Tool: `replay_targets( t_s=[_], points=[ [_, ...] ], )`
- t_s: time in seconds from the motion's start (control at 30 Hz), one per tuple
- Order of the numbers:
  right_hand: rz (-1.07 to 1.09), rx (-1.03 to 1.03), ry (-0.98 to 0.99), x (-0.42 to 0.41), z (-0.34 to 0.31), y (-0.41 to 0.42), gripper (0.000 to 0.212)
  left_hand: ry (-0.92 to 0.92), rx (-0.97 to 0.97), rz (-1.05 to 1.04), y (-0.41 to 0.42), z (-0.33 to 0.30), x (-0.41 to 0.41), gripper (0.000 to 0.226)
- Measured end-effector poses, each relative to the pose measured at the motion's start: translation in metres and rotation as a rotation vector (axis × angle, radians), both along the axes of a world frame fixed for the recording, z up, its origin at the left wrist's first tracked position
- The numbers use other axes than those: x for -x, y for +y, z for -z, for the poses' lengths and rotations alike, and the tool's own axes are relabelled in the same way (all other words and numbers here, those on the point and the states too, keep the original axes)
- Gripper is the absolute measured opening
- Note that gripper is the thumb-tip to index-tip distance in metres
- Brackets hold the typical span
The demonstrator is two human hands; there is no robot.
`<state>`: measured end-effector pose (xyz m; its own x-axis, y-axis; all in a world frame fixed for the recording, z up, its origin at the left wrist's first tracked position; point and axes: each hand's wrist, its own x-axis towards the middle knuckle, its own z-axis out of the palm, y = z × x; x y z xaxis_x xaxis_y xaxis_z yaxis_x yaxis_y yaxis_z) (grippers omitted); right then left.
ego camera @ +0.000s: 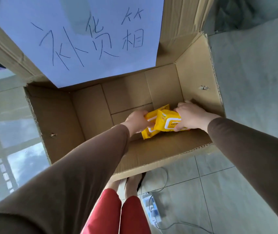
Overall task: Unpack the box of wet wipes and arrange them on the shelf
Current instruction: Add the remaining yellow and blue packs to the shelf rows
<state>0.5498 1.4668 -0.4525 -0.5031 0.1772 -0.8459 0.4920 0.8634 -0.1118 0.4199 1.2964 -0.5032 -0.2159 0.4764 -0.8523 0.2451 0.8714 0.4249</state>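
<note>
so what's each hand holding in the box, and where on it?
Left hand grips the lower yellow wipes pack at its left end; right hand grips the upper pack at its right end.

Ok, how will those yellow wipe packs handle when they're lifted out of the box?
The wipe packs look like soft film pouches, so they will probably flex rather than stay stiff. Their flat shape should not roll. Each hand grips one, so they seem light.

Big brown corrugated cardboard box (197, 78): matt, rough, fluted edges showing along the rim. White paper sheet (77, 39) on the far flap, smooth, inked by hand. Two yellow wet-wipe packs (164, 123) in glossy plastic film. Brown sleeves (87, 168) of soft matt cloth. Pale grey tiled floor (253, 81) polished, mirror-glossy on the left.
</note>
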Motion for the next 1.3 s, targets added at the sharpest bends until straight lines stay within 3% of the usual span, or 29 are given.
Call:
replay_targets(
  t_s=[0.1,0.2,0.33,0.5,0.67,0.77,0.9,1.3],
  points=[
    [0.201,0.086,0.031,0.009,-0.050,-0.007,0.056,0.006,-0.040,-0.122,-0.030,-0.042,0.020,0.047],
    [0.201,0.103,0.067,0.029,-0.117,-0.021,0.056,0.030,-0.073,-0.181,-0.063,-0.103,0.049,0.035],
    [0.330,0.269,0.176,0.066,-0.226,-0.051,0.061,0.089,-0.141,-0.250,-0.109,-0.211,0.093,0.039],
    [0.307,0.316,0.300,0.118,-0.364,-0.096,0.061,0.183,-0.215,-0.414,-0.174,-0.356,0.152,0.052],
    [0.265,0.311,0.436,0.180,-0.480,-0.147,0.038,0.267,-0.377,-0.588,-0.260,-0.486,0.214,0.033],
    [0.235,0.324,0.535,0.231,-0.534,-0.184,0.052,0.354,-0.433,-0.621,-0.315,-0.549,0.257,0.030],
    [0.258,0.376,0.648,0.297,-0.590,-0.239,0.035,0.406,-0.525,-0.608,-0.383,-0.604,0.321,0.025],
    [0.128,0.264,0.781,0.481,-0.655,-0.340,0.035,0.574,-0.592,-0.571,-0.490,-0.688,0.492,0.023]
  ],
)
